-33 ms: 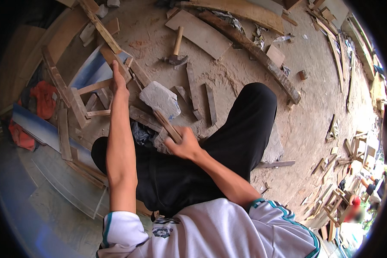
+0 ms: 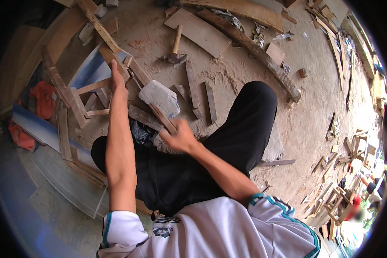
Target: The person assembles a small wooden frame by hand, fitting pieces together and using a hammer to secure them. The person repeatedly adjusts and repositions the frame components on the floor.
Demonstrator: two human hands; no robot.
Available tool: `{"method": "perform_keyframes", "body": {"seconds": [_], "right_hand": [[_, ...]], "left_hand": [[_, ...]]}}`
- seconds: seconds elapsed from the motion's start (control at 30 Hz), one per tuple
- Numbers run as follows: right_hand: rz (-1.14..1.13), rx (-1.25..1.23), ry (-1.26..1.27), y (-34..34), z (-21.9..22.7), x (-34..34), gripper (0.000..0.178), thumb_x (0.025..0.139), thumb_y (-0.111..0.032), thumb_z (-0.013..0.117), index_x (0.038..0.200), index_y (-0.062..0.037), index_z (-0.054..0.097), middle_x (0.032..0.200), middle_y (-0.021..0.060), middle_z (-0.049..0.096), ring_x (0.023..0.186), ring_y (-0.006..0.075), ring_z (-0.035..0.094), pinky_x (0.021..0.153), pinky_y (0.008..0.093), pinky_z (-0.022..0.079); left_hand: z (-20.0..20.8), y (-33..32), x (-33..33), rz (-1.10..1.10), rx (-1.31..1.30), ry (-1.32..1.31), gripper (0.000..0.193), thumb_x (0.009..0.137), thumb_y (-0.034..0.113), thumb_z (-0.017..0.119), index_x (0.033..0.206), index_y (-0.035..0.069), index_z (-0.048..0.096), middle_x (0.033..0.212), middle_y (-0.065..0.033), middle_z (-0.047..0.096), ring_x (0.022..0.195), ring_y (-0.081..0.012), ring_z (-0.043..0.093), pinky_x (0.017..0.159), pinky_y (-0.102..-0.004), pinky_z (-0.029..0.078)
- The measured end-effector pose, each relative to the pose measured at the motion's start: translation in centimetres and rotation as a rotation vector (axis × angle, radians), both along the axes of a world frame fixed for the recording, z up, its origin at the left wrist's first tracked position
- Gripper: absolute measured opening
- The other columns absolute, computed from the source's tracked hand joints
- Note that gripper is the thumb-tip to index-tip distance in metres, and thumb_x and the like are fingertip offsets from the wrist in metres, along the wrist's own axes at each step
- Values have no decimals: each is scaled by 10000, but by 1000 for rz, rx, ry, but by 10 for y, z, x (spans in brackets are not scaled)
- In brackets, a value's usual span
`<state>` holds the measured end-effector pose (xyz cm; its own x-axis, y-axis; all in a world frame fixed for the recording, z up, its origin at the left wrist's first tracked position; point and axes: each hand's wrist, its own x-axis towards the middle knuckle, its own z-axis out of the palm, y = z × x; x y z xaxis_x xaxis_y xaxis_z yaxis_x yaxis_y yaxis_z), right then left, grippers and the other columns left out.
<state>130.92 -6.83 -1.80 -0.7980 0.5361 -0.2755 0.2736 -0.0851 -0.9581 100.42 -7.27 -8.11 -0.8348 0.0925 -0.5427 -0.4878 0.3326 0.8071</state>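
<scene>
My left hand (image 2: 118, 81) reaches far forward and is closed on a wooden frame (image 2: 78, 107) of joined bars, which lies tipped on the ground at the left. Its fingers are partly hidden behind the wood. In front of my lap, my right hand (image 2: 179, 136) is closed round a short wooden strip (image 2: 161, 117), slightly blurred. The strip's far end overlaps the near edge of a rough grey stone block (image 2: 160, 98); I cannot tell whether they touch. A claw hammer (image 2: 175, 46) with a wooden handle lies beyond the block.
Several loose wood pieces (image 2: 210, 103) lie right of the block. A long plank (image 2: 253, 56) and a flat board (image 2: 198, 32) lie farther off. Orange cloth (image 2: 43, 99) and a blue-white panel (image 2: 47, 127) are at the left. Another person in red (image 2: 354, 209) is at the far right.
My right hand and the wooden strip have shifted slightly forward and left, toward the stone block. My left hand and the frame stay almost in place.
</scene>
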Motion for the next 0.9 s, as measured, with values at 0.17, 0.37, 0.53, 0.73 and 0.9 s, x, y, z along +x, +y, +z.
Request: {"method": "perform_keyframes", "body": {"seconds": [0.17,0.37,0.53,0.73,0.9], "right_hand": [[24,-97,-116,-12,-24,15,273,768,-253,614,808,17,625,647,221,600,565,334,600,605,433,486],[50,32,-253,11,8,12,287,768,-261,626,788,25,623,684,271,593,700,438,620,678,467,487],[-79,46,-295,22,5,27,304,785,-259,623,760,41,585,629,254,564,635,438,596,646,465,474],[-111,30,-232,37,18,14,296,810,-255,629,785,38,599,620,234,564,607,403,596,627,449,471],[-117,26,-157,49,30,6,284,840,-251,632,818,31,617,615,210,574,576,359,597,610,426,473]], "left_hand": [[23,4,13,18,-80,-68,895,672,857,547,1300,220,523,1168,23,542,864,-145,413,634,-304,289],[15,6,-6,-12,-132,-10,878,665,868,546,1246,209,548,1105,7,551,817,-121,425,590,-279,279],[16,1,-7,6,-71,-74,862,676,835,586,1228,174,545,1070,-31,548,809,-157,444,640,-293,346],[31,4,15,111,322,-265,817,687,691,719,1226,116,504,1063,-81,560,900,-228,560,719,-345,478],[16,-7,16,116,503,-379,796,685,636,757,1188,76,498,1021,-97,590,911,-232,614,671,-359,492]]}}
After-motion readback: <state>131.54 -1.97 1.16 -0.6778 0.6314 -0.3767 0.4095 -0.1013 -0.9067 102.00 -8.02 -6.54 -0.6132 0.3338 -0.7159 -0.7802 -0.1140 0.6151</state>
